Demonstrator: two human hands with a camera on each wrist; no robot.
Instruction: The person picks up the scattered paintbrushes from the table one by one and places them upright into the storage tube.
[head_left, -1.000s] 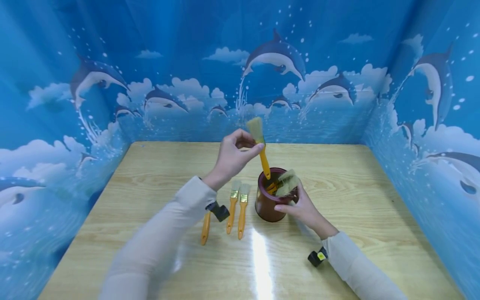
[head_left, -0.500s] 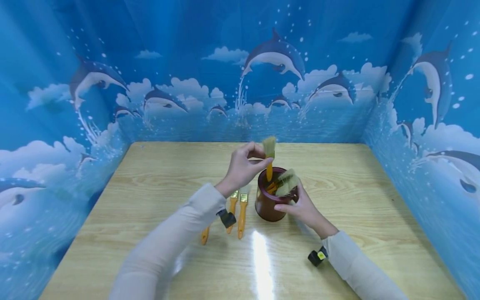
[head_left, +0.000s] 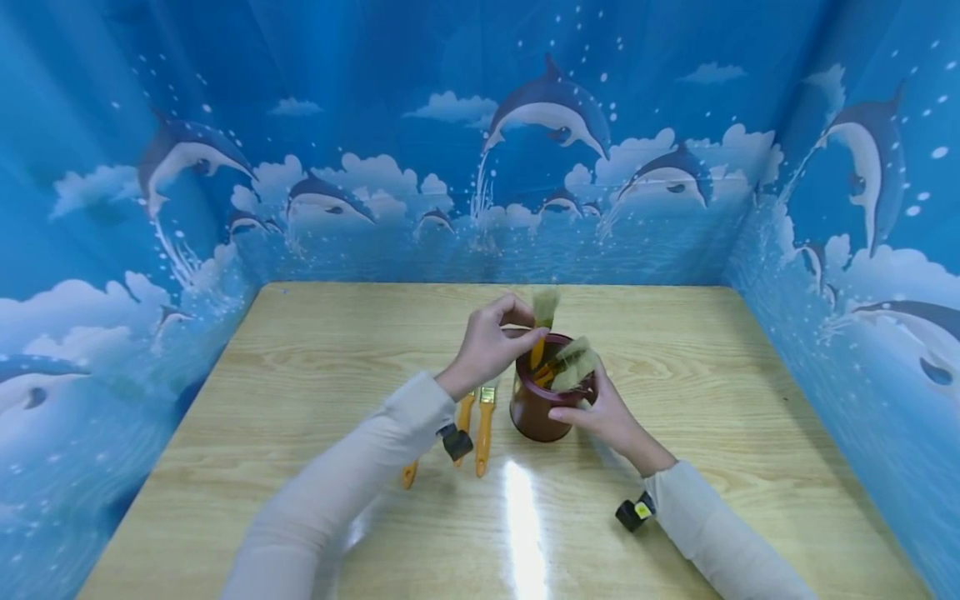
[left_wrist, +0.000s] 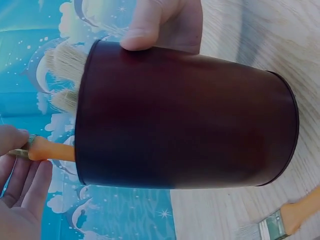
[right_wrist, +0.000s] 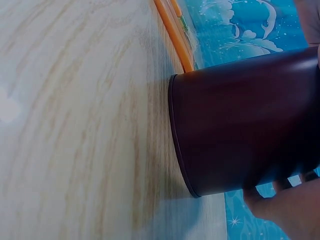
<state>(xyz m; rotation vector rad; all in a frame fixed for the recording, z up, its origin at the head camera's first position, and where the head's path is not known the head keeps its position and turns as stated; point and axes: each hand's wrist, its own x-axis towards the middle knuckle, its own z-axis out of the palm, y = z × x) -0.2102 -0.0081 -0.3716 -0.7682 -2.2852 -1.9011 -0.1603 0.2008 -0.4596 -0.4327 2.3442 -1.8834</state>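
Note:
A dark reddish-brown cup stands upright on the table. My right hand grips its right side, thumb across the front near the rim; in the right wrist view the fingers lie against the cup wall. My left hand pinches a paintbrush near its metal band, bristles up. Its orange handle passes down behind the rim, so the lower end is hidden in the left wrist view. Other brushes lean inside the cup towards the right, bristles over the rim.
Left of the cup, orange-handled paintbrushes lie on the wooden table; my left forearm and its wrist camera partly cover some. A blue dolphin-print curtain surrounds the table at the back and sides.
My left hand has moved right and down, bringing the paintbrush from above the cup to where its handle is inside the rim. The right hand and cup have stayed in place.

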